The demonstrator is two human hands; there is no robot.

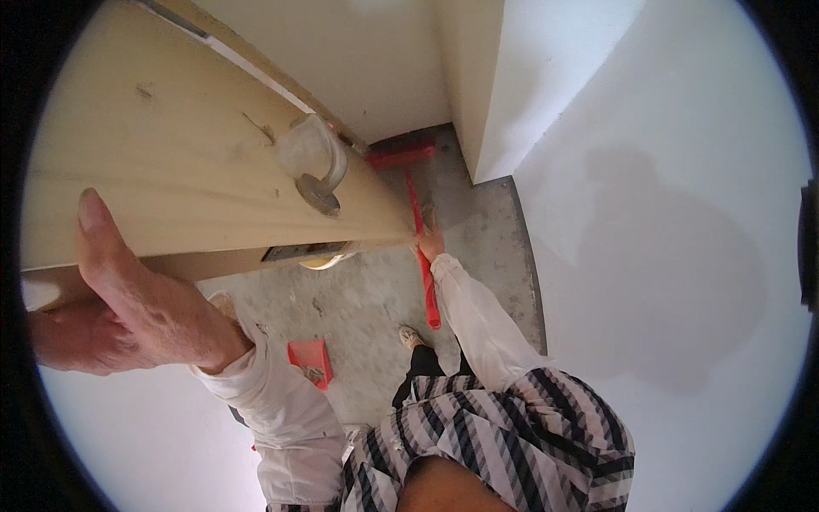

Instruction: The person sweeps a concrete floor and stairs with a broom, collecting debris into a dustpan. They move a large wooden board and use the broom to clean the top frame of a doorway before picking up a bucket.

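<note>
My left hand (137,307) grips the edge of a cream-coloured door (192,166). Its thumb lies over the door's face, and the fingers are on the far side, partly cut off by the picture's rim. In my right hand (432,244) is the handle of a red broom (427,281). The broom's head (403,154) rests on the floor in the corner behind the door, partly hidden by it. A lever handle (329,163) of dull metal sticks out from the door, with a latch plate (307,251) on the edge.
A red dustpan (311,363) with debris in it lies on the stained concrete floor (365,301). My shoe (409,336) stands to its right. A white wall (640,269) rises on the right, and a projecting wall corner (477,115) is near the broom head.
</note>
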